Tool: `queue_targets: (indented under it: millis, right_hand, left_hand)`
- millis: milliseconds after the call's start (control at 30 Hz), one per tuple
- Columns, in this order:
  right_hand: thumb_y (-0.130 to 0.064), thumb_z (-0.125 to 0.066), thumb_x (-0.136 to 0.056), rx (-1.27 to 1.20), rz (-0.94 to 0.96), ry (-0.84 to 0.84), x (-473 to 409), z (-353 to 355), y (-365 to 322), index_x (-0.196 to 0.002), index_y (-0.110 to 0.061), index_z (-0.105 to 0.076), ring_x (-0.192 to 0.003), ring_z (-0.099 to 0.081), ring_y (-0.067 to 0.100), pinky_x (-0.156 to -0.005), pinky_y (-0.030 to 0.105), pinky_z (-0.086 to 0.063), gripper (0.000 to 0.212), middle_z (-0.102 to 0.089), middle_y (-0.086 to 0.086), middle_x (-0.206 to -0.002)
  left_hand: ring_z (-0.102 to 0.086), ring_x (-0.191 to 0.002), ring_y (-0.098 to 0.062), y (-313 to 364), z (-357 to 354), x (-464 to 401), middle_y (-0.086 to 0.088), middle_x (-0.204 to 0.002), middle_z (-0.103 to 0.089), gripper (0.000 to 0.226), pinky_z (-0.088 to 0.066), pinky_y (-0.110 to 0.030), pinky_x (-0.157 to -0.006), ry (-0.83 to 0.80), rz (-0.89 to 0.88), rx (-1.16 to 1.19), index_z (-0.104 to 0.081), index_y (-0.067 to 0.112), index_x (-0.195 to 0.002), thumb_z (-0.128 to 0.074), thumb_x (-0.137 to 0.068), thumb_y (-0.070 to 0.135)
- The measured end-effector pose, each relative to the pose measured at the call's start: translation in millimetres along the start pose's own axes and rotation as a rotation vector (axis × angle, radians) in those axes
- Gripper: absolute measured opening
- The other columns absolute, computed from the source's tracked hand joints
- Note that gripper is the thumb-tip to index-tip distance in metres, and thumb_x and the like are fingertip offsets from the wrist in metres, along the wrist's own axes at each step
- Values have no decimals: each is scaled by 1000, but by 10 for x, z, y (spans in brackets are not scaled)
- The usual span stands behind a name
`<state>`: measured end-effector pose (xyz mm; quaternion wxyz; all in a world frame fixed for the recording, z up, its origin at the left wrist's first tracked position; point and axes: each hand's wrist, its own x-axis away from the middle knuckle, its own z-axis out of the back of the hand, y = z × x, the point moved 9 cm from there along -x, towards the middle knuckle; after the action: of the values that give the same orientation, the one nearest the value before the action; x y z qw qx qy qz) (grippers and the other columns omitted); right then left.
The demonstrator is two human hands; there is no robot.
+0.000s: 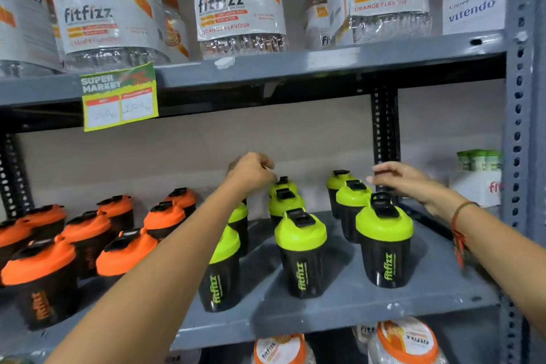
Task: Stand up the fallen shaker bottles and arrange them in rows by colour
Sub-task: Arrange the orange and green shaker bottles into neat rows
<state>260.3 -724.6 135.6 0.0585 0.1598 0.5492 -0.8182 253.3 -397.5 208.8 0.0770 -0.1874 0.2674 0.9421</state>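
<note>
Black shaker bottles stand upright on the grey shelf [339, 307]. Several with orange lids [88, 229] fill the left side in rows. Those with green lids form three rows on the right: a left row [224, 263] partly hidden by my left forearm, a middle row [300, 248] and a right row [384, 242]. My left hand [251, 171] hovers just above the rearmost bottle of the middle row [282, 185], fingers curled, nothing visible in them. My right hand [396, 179] floats over the right row's rear bottles, fingers spread and holding nothing.
The upper shelf edge [295, 68] runs close above my hands, carrying large fitfizz jars [239, 0] and a price tag [119, 97]. A perforated post [384, 127] stands behind the right row. A white box [478, 183] sits far right by the frame upright [520, 127]. More jars [404, 340] stand below.
</note>
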Motion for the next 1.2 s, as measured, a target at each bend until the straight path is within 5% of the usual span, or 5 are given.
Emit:
queue_targets:
  millis: [200, 433, 733, 900, 1200]
  right_hand:
    - [-40, -87, -55, 117, -96, -263, -278, -367, 235, -138, -15, -48, -114, -65, 20, -106, 37, -47, 95, -64, 5, -127]
    - [-54, -97, -27, 179, -69, -312, -412, -479, 346, -138, -27, -47, -124, -58, 26, -110, 47, -43, 124, -56, 6, -140]
    - [-49, -98, -33, 127, -37, -332, -406, -501, 335, -122, -38, -56, -112, -66, 19, -102, 39, -50, 99, -63, 1, -127]
    - [-54, -98, -28, 101, -33, -326, -404, -500, 347, -118, -41, -58, -110, -67, 16, -99, 36, -52, 99, -66, -3, -123]
    - [-45, -90, -51, 99, -16, -292, -328, -405, 207, -138, -37, -44, -117, -61, 21, -93, 34, -53, 99, -52, 4, -139]
  left_hand:
    - [-57, -113, -31, -61, -656, -149, -10, -140, -48, 82, -51, -38, -86, -498, 151, -92, -40, 19, -141, -81, -72, 38]
    - [-65, -106, -31, -212, -914, -283, -11, -148, -38, 97, -56, -35, -82, -570, 195, -115, -25, 25, -149, -82, -72, 33]
    - [-64, -86, -26, -206, -971, -352, -7, -134, -48, 80, -55, -29, -66, -565, 170, -28, -42, 27, -138, -84, -70, 28]
    - [-65, -104, -31, -166, -1038, -364, -8, -136, -46, 83, -55, -41, -91, -569, 174, 23, -43, 28, -138, -86, -67, 25]
    - [-60, -111, -31, -162, -974, -336, -10, -144, -44, 94, -51, -42, -96, -565, 158, 23, -33, 33, -145, -86, -67, 30]
